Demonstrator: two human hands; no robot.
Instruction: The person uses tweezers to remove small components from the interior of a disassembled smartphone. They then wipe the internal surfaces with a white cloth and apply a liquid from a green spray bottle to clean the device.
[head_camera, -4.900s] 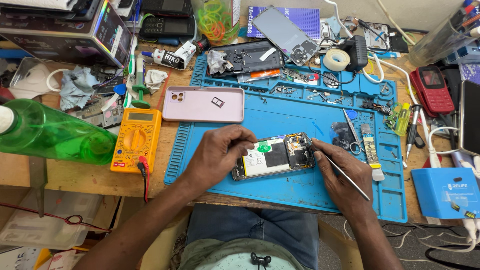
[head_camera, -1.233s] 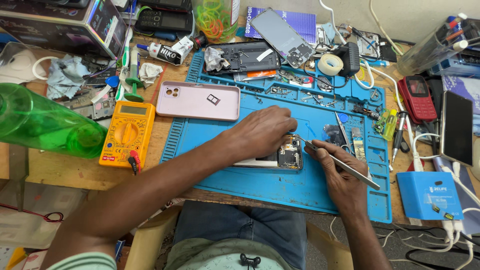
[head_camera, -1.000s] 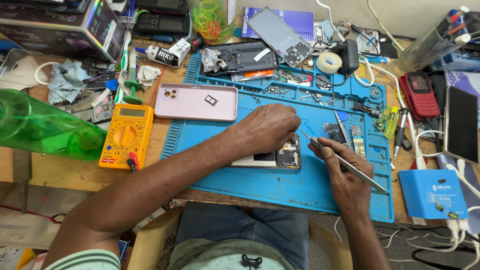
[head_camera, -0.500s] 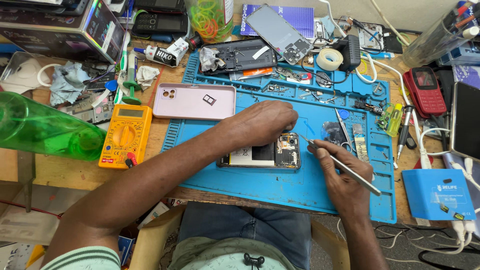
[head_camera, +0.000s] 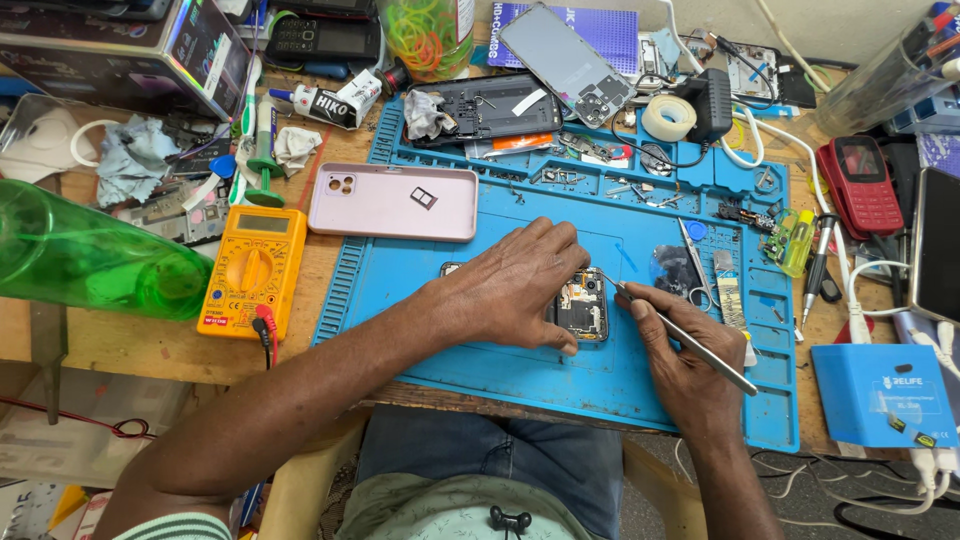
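An opened phone (head_camera: 583, 305) with its inner boards showing lies on the blue repair mat (head_camera: 420, 290). My left hand (head_camera: 515, 285) rests flat over most of it and pins it down, fingertips at its top edge. My right hand (head_camera: 675, 355) grips metal tweezers (head_camera: 680, 335) like a pen, their tip touching the phone's upper right corner beside my left fingers. Much of the phone is hidden under my left hand.
A pink phone case (head_camera: 392, 202) lies at the mat's upper left, a yellow multimeter (head_camera: 252, 272) and green bottle (head_camera: 85, 262) to the left. A dismantled phone frame (head_camera: 490, 108), tape roll (head_camera: 668, 117), red phone (head_camera: 860, 185) and blue box (head_camera: 880, 395) surround the mat.
My left hand has slid over the opened phone, covering most of it. The right hand has brought the tweezers' tip in to the phone's upper corner.
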